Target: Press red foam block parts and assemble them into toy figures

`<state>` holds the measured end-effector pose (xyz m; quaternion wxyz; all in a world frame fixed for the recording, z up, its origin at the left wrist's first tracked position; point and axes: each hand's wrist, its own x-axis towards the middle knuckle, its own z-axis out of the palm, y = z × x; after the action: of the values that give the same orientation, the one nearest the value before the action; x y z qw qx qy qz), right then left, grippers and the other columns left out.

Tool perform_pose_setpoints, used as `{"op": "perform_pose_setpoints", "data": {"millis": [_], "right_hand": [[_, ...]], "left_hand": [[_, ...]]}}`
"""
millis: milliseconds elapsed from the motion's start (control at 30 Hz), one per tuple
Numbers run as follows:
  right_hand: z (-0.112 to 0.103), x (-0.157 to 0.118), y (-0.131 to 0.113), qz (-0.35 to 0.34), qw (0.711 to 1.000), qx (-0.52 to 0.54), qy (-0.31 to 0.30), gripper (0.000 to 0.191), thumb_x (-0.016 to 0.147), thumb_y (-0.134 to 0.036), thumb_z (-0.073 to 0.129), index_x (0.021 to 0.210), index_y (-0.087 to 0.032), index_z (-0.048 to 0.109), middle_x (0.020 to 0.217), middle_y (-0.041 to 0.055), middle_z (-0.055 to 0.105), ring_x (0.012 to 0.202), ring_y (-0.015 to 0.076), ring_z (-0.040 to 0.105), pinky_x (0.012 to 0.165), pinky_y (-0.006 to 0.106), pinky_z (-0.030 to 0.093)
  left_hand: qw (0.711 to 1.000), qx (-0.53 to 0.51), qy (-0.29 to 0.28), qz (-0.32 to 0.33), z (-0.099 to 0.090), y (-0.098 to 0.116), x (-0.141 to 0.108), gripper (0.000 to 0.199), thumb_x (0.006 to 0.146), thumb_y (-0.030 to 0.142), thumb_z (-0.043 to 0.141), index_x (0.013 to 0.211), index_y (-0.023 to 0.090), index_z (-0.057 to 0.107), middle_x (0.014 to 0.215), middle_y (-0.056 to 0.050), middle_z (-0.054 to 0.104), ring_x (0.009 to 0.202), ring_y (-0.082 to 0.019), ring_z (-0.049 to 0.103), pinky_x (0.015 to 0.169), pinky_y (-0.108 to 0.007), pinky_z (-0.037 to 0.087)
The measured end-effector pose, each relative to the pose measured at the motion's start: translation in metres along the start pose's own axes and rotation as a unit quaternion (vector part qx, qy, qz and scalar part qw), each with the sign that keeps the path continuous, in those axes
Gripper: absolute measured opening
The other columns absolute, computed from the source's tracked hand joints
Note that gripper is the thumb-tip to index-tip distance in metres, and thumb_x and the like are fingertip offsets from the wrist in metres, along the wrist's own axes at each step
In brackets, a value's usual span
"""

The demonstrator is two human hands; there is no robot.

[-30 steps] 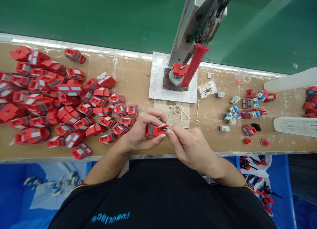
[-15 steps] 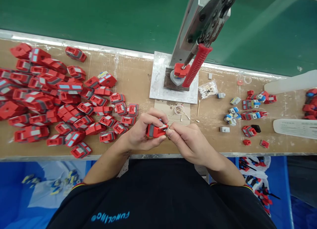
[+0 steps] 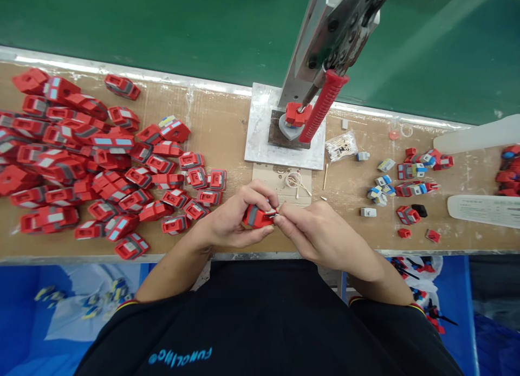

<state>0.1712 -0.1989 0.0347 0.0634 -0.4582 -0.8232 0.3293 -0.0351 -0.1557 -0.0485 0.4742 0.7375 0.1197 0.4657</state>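
Note:
My left hand (image 3: 239, 216) is closed around a red toy part (image 3: 255, 216) with a grey band, near the front edge of the bench. Right beside it, the thumb and forefinger of my right hand (image 3: 312, 229) are pinched on a small thin item (image 3: 273, 215) at the toy part's right end. That item is mostly covered by my fingers, and I cannot make out what it is. Beyond my hands, cotton swabs (image 3: 303, 187) and a pale ring lie on a cardboard piece (image 3: 260, 174).
A press with a red handle (image 3: 325, 108) stands on a metal plate (image 3: 255, 132), a red part under it. Many red toy parts (image 3: 60, 167) are heaped at left. Small white-blue pieces (image 3: 382, 190), a swab bag (image 3: 341, 147) and blue bins (image 3: 463, 311) are at right.
The red toy part has turned slightly in my left hand and shifted a little right. My right forearm has swung slightly outward, its fingers still pinched at the part's end.

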Motion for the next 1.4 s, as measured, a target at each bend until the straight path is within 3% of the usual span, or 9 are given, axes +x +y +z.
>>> {"op": "perform_pose_setpoints", "data": {"millis": [300, 400, 633, 867, 967, 1033, 1133, 1267, 1400], "right_hand": [[-0.021, 0.004, -0.001, -0.01, 0.995, -0.029, -0.095, 0.035, 0.111, -0.03, 0.039, 0.089, -0.019, 0.063, 0.058, -0.0044, 0.043, 0.052, 0.0132, 0.029, 0.059, 0.033, 0.017], [-0.023, 0.004, -0.001, -0.016, 0.994, -0.052, -0.092, 0.036, 0.112, -0.031, 0.038, 0.089, -0.02, 0.063, 0.058, -0.0042, 0.044, 0.051, 0.0132, 0.026, 0.059, 0.034, 0.016], [-0.016, -0.001, 0.004, -0.038, 0.999, -0.038, -0.009, 0.041, 0.113, -0.034, 0.034, 0.085, -0.021, 0.06, 0.057, -0.0044, 0.045, 0.05, 0.0127, 0.034, 0.056, 0.031, 0.019], [-0.031, -0.035, 0.028, -0.059, 0.977, 0.122, 0.162, 0.04, 0.111, -0.039, 0.047, 0.078, -0.024, 0.064, 0.054, -0.0022, 0.055, 0.047, 0.0122, 0.049, 0.05, 0.027, 0.036], [-0.032, -0.045, 0.062, 0.017, 0.973, 0.143, 0.179, 0.053, 0.107, -0.058, 0.045, 0.071, -0.025, 0.066, 0.054, 0.0019, 0.058, 0.046, 0.016, 0.051, 0.049, 0.031, 0.038], [-0.029, -0.045, 0.086, 0.154, 0.97, 0.072, 0.175, 0.06, 0.103, -0.066, 0.042, 0.062, -0.025, 0.059, 0.053, 0.0031, 0.055, 0.05, 0.0176, 0.05, 0.054, 0.033, 0.038], [-0.022, -0.04, 0.11, 0.328, 0.925, -0.055, 0.184, 0.053, 0.1, -0.058, 0.047, 0.058, -0.025, 0.049, 0.053, 0.0031, 0.051, 0.057, 0.0185, 0.049, 0.062, 0.033, 0.033], [-0.016, -0.04, 0.116, 0.407, 0.892, -0.123, 0.153, 0.051, 0.097, -0.055, 0.05, 0.056, -0.025, 0.045, 0.054, 0.0045, 0.054, 0.062, 0.0207, 0.053, 0.065, 0.033, 0.027], [-0.016, -0.045, 0.114, 0.443, 0.865, -0.16, 0.174, 0.052, 0.09, -0.059, 0.06, 0.054, -0.026, 0.043, 0.055, 0.0057, 0.057, 0.066, 0.0228, 0.057, 0.064, 0.033, 0.026]], "left_hand": [[0.995, -0.071, -0.063, -0.03, -0.004, 0.0, 0.0, 0.032, 0.096, 0.018, 0.074, 0.117, 0.025, 0.051, 0.105, -0.007, 0.065, 0.094, -0.017, 0.068, 0.075, -0.025, 0.056], [0.995, -0.079, -0.059, -0.031, -0.003, 0.0, 0.002, 0.031, 0.097, 0.021, 0.074, 0.116, 0.025, 0.051, 0.105, -0.007, 0.064, 0.092, -0.017, 0.067, 0.073, -0.025, 0.055], [0.996, -0.077, -0.04, -0.025, -0.009, 0.001, 0.001, 0.03, 0.097, 0.023, 0.074, 0.117, 0.024, 0.051, 0.105, -0.007, 0.065, 0.092, -0.018, 0.066, 0.075, -0.026, 0.056], [0.997, -0.063, -0.019, -0.026, -0.017, 0.0, 0.001, 0.031, 0.093, 0.023, 0.076, 0.114, 0.024, 0.053, 0.103, -0.009, 0.068, 0.087, -0.019, 0.068, 0.069, -0.026, 0.057], [0.999, -0.034, 0.006, -0.042, -0.022, 0.002, 0.002, 0.028, 0.092, 0.023, 0.077, 0.11, 0.023, 0.055, 0.101, -0.008, 0.07, 0.083, -0.018, 0.068, 0.069, -0.027, 0.057], [0.998, 0.002, 0.031, -0.055, -0.025, 0.004, 0.002, 0.025, 0.091, 0.023, 0.078, 0.105, 0.022, 0.057, 0.098, -0.007, 0.071, 0.082, -0.018, 0.069, 0.07, -0.028, 0.058], [0.995, 0.04, 0.053, -0.069, -0.026, 0.004, 0.004, 0.021, 0.091, 0.022, 0.077, 0.1, 0.022, 0.059, 0.094, -0.006, 0.071, 0.079, -0.017, 0.068, 0.067, -0.027, 0.057], [0.994, 0.052, 0.073, -0.064, -0.024, 0.001, 0.007, 0.016, 0.091, 0.019, 0.073, 0.099, 0.023, 0.06, 0.09, -0.004, 0.071, 0.077, -0.017, 0.067, 0.064, -0.027, 0.056], [0.994, 0.058, 0.092, -0.027, -0.023, -0.003, 0.011, 0.018, 0.088, 0.015, 0.074, 0.097, 0.022, 0.06, 0.085, -0.003, 0.069, 0.07, -0.015, 0.066, 0.058, -0.026, 0.055]]}}
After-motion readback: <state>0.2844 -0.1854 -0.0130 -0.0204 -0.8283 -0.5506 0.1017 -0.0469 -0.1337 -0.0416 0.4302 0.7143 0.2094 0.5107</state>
